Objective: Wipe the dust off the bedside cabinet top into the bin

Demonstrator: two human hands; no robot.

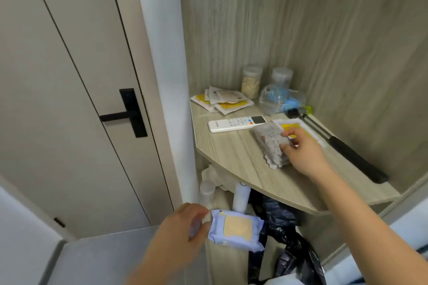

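right hand (303, 152) pinches a speckled packet (271, 146) lying on the cabinet top (234, 152), just beside the white remote (237, 123). left hand (183, 227) grips a purple wet-wipe pack (236, 231) below the top's edge. black bin bag (287, 238) sits under the cabinet.

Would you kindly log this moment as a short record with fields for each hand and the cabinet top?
left hand: holds a lilac wipes pack below the cabinet top
right hand: grips a speckled packet resting on the top
also on top: white remote, sachets, two jars, black rod
below: black bin bag
wiping: not yet begun
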